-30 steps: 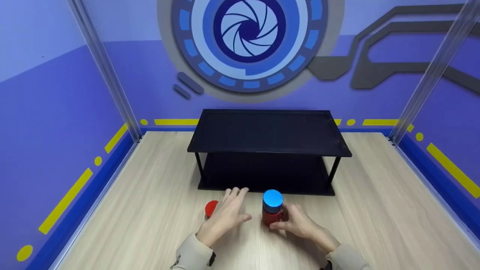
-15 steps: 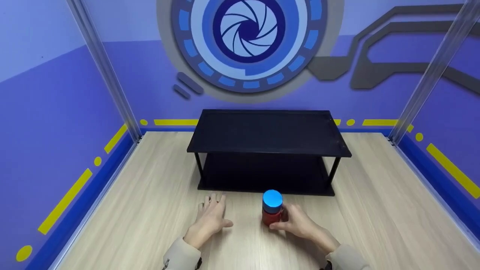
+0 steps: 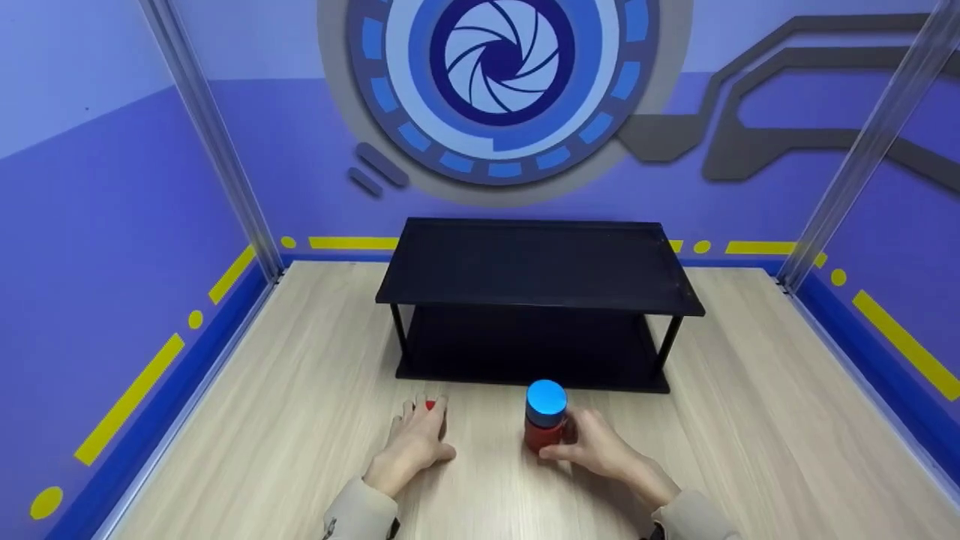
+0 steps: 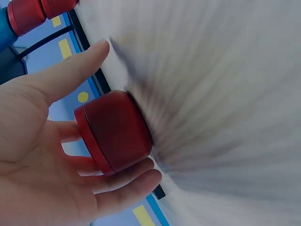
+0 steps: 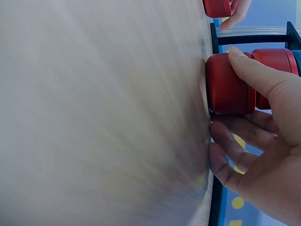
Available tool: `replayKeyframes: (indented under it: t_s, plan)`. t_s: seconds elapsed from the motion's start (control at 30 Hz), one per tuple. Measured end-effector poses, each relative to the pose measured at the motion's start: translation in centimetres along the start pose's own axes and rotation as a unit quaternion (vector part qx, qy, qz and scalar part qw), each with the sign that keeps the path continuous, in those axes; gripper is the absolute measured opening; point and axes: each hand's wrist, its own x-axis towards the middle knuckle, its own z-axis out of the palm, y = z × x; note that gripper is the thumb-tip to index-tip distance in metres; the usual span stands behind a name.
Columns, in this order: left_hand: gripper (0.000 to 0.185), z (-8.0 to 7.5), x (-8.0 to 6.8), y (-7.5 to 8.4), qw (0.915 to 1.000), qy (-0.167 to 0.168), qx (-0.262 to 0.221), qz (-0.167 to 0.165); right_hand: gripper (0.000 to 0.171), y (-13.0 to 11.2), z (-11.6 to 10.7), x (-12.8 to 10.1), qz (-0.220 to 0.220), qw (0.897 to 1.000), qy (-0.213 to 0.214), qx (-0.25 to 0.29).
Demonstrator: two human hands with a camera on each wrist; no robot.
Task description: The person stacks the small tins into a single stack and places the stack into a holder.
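A lone red canister (image 4: 115,132), short and round with a lid seam, stands on the table. Behind it lie the nearly straight fingers of my left hand (image 3: 411,442), while the thumb is held apart from it. From the head, only a bit of red shows between those fingers. A stack of two red canisters, one above the other, is topped by a blue one (image 3: 546,397). My right hand (image 3: 600,446) holds the bottom red canister (image 5: 228,84) of the stack, thumb on one side and fingertips on the other. The stack is upright, close in front of the shelf.
A black two-level shelf (image 3: 540,266) stands behind both hands, its lower board (image 3: 525,345) near the stack. Blue-purple panels (image 3: 262,150) enclose the wood-grain table (image 3: 300,420) at the back and both sides.
My left hand has shifted left from beside the lone red canister to in front of it, covering most of it in the head view. My right hand and the stack hold still.
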Motion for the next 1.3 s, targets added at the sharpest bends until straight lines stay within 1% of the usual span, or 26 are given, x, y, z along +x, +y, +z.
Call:
replayKeyframes:
  t_s: [0.1,0.23,0.4,0.6,0.83,1.17,1.3]
  plan:
    - [0.080,0.0,0.2,-0.1,0.9998,0.015,0.004,0.009,0.043,0.0,0.0,0.0,0.000,1.000,0.001,-0.001]
    - [0.074,0.0,0.5,-0.3,0.9988,0.045,0.010,0.015,0.042,0.0,0.0,0.0,-0.001,1.000,0.002,0.000]
    - [0.067,0.1,0.6,-0.8,0.9973,0.069,0.003,0.023,0.041,0.0,0.0,0.0,-0.001,1.000,0.003,-0.001]
    - [0.067,0.0,0.4,-0.9,0.9966,0.077,-0.013,0.028,0.043,0.0,0.0,0.0,0.002,1.000,0.005,-0.004]
    - [0.060,-0.2,0.4,-0.8,0.9955,0.089,-0.016,0.028,0.047,0.0,0.0,0.0,0.002,1.000,0.009,-0.008]
    - [0.064,-0.3,0.4,-0.2,0.9953,0.088,-0.032,0.026,0.048,0.0,0.0,0.0,0.005,1.000,0.008,-0.010]
    - [0.066,-0.5,0.3,0.3,0.9949,0.089,-0.034,0.031,0.047,-0.1,0.0,0.0,0.007,1.000,0.006,-0.011]
